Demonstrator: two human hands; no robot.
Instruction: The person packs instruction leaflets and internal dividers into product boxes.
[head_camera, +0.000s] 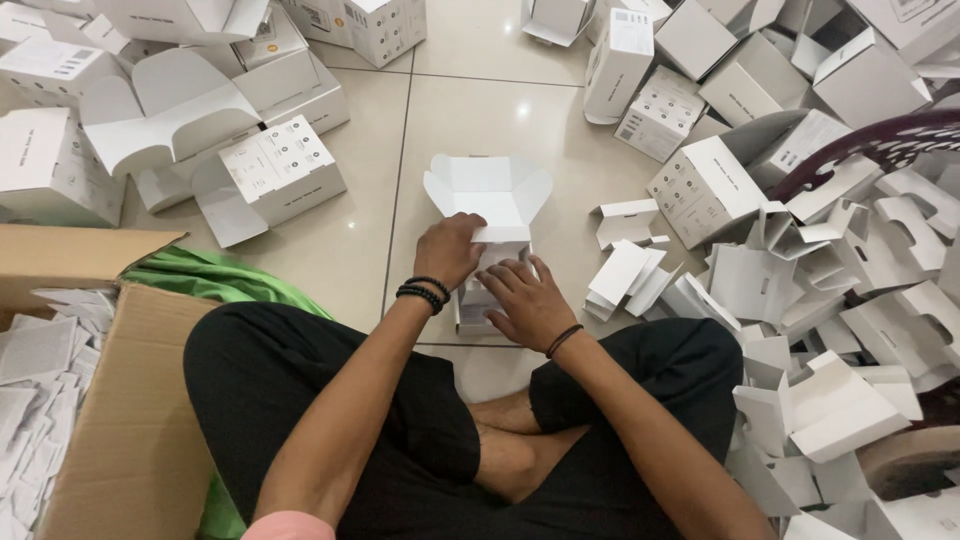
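Note:
A small white cardboard box (487, 200) lies on the tiled floor in front of my crossed legs, its top flaps spread open away from me. My left hand (449, 249) grips the box's near left side, fingers curled on its edge. My right hand (525, 298) rests flat on the box's lower right part, fingers spread and pressing the card. Black bead bracelets sit on my left wrist and a thin black band on my right.
Folded white boxes (272, 170) are piled at the left and top. Flat white inserts (835, 300) are heaped at the right beside a dark red chair (880, 145). A brown carton (120, 420) of white cards and a green bag (215, 280) lie at my left.

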